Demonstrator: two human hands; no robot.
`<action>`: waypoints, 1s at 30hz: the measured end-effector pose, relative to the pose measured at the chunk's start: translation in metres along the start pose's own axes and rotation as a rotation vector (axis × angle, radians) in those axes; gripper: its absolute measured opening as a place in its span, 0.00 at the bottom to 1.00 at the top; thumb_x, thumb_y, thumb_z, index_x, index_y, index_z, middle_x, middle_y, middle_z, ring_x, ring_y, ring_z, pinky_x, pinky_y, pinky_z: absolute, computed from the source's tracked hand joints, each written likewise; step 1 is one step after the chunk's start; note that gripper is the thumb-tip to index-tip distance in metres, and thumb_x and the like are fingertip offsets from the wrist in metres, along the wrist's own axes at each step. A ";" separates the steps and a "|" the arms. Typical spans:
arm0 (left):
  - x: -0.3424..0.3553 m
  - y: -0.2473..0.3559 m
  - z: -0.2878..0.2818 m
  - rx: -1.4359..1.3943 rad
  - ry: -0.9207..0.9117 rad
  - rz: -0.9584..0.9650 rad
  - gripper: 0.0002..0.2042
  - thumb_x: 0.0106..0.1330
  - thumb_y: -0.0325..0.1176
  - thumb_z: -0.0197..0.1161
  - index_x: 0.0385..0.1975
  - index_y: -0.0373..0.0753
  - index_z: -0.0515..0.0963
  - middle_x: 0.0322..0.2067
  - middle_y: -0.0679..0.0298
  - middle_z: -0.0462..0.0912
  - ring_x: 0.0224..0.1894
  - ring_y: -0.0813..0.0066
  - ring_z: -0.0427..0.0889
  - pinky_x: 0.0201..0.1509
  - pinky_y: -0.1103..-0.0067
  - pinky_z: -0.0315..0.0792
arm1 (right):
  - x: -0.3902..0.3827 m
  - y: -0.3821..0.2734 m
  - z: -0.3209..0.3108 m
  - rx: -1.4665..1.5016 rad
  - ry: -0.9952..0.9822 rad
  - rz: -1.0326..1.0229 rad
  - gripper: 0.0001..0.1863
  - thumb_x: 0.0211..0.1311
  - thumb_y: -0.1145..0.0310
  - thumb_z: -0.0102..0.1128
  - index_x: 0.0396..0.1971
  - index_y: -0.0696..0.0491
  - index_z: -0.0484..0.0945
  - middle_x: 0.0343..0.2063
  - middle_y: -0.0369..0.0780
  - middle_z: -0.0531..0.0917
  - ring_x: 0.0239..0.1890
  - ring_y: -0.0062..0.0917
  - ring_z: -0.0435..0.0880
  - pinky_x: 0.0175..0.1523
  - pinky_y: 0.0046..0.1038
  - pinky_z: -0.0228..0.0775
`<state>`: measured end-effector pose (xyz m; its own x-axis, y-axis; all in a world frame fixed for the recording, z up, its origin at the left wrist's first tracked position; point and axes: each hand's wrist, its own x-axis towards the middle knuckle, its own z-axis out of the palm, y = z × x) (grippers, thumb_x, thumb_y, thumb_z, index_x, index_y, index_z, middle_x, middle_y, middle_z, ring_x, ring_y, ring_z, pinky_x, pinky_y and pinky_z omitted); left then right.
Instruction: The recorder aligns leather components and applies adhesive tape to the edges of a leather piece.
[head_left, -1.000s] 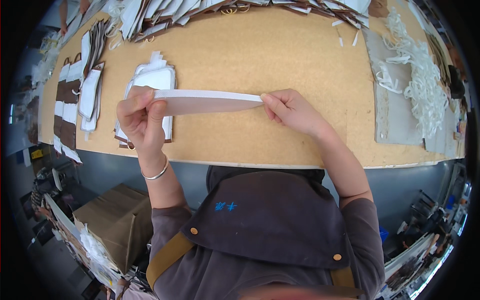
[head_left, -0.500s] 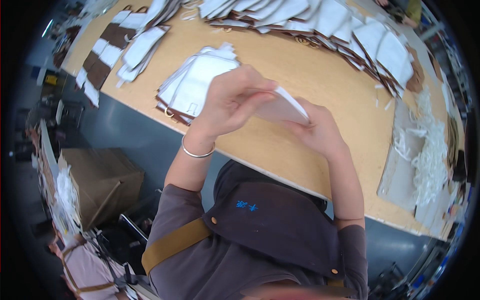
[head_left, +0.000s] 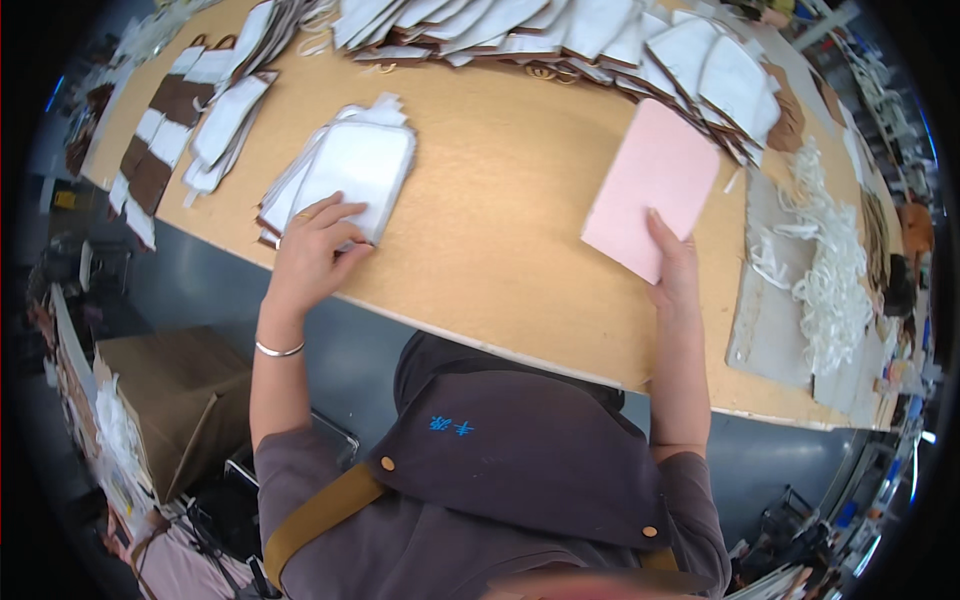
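My right hand (head_left: 670,255) grips a pink rectangular panel (head_left: 650,170) by its lower edge, thumb on the face, holding it over the right part of the tan table (head_left: 490,220). At the left, my left hand (head_left: 325,230) rests on a stack of white padded pieces (head_left: 360,160) with brown edges showing beneath, its fingers apart and bent on the top piece near the lower edge. A silver bangle circles my left wrist.
Many overlapping white-and-brown pieces (head_left: 590,30) line the far side. More brown-and-white pieces (head_left: 150,175) lie left. A board (head_left: 755,320) at right carries tangled white strips (head_left: 830,300). A large brown box (head_left: 170,400) stands below the table at left.
My hands have moved apart. The left let go of the panel and came down on the white stack; the right carried the panel rightward and turned its pink face up.
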<state>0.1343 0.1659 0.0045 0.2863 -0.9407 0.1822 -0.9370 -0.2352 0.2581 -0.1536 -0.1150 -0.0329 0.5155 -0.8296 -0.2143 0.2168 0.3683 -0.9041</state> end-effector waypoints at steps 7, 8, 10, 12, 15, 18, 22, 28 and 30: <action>0.033 0.050 -0.032 -0.301 0.486 0.026 0.01 0.55 0.22 0.58 0.25 0.34 0.74 0.38 0.57 0.80 0.44 0.61 0.78 0.41 0.72 0.72 | -0.011 -0.003 -0.009 0.087 0.001 0.056 0.24 0.56 0.71 0.58 0.53 0.58 0.64 0.46 0.41 0.75 0.47 0.27 0.75 0.52 0.29 0.70; 0.041 0.072 -0.037 -0.386 0.449 0.040 0.01 0.55 0.22 0.58 0.24 0.34 0.74 0.38 0.56 0.80 0.42 0.64 0.79 0.40 0.72 0.72 | -0.011 -0.004 -0.014 0.086 0.004 0.054 0.24 0.56 0.71 0.58 0.53 0.58 0.64 0.46 0.41 0.75 0.47 0.27 0.75 0.52 0.29 0.70; 0.051 0.105 -0.028 -0.634 0.245 0.033 0.01 0.55 0.24 0.58 0.24 0.35 0.74 0.39 0.58 0.80 0.39 0.61 0.79 0.38 0.73 0.72 | -0.014 -0.004 -0.021 0.108 0.027 -0.020 0.24 0.55 0.70 0.58 0.52 0.58 0.64 0.46 0.41 0.74 0.47 0.27 0.76 0.51 0.30 0.71; 0.061 0.125 -0.004 -0.668 -0.203 0.106 0.04 0.55 0.28 0.60 0.27 0.35 0.75 0.41 0.56 0.79 0.41 0.60 0.78 0.44 0.73 0.70 | -0.023 -0.013 -0.027 0.101 0.041 -0.020 0.25 0.55 0.70 0.57 0.53 0.58 0.64 0.46 0.42 0.74 0.47 0.28 0.76 0.51 0.30 0.71; 0.057 0.139 0.062 -0.460 -0.204 0.386 0.09 0.52 0.34 0.64 0.31 0.41 0.76 0.44 0.62 0.77 0.45 0.61 0.75 0.48 0.70 0.67 | -0.046 -0.027 -0.039 0.122 0.052 -0.026 0.25 0.56 0.69 0.55 0.54 0.59 0.62 0.47 0.43 0.74 0.48 0.29 0.75 0.51 0.31 0.71; 0.041 0.156 0.076 -0.354 -0.209 0.446 0.17 0.49 0.40 0.65 0.41 0.51 0.76 0.51 0.68 0.70 0.51 0.70 0.68 0.52 0.71 0.60 | -0.059 -0.029 -0.051 0.129 0.062 -0.045 0.26 0.57 0.68 0.53 0.55 0.60 0.60 0.47 0.44 0.73 0.48 0.30 0.75 0.51 0.32 0.71; 0.044 0.165 0.081 -0.372 -0.234 0.454 0.18 0.49 0.41 0.65 0.43 0.51 0.76 0.48 0.68 0.71 0.47 0.69 0.69 0.50 0.71 0.62 | -0.072 -0.021 -0.047 0.074 0.139 -0.007 0.25 0.57 0.69 0.53 0.54 0.61 0.61 0.47 0.45 0.74 0.47 0.31 0.76 0.50 0.31 0.72; 0.057 0.153 0.089 -0.430 -0.153 0.477 0.21 0.53 0.42 0.63 0.48 0.46 0.73 0.46 0.66 0.71 0.42 0.70 0.70 0.44 0.77 0.64 | -0.084 -0.010 -0.018 0.051 0.086 0.110 0.17 0.55 0.73 0.56 0.46 0.60 0.70 0.40 0.41 0.79 0.40 0.23 0.79 0.45 0.25 0.72; 0.058 0.150 0.090 -1.181 -0.106 -0.071 0.25 0.60 0.38 0.59 0.56 0.40 0.62 0.43 0.62 0.71 0.39 0.72 0.73 0.42 0.76 0.67 | -0.084 -0.006 -0.006 0.042 0.065 0.149 0.17 0.55 0.73 0.57 0.45 0.60 0.71 0.39 0.41 0.79 0.40 0.22 0.78 0.45 0.24 0.71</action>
<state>-0.0076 0.0541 -0.0312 0.2602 -0.9632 0.0674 -0.1392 0.0316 0.9898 -0.2031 -0.0495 -0.0119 0.4905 -0.7891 -0.3697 0.1765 0.5054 -0.8446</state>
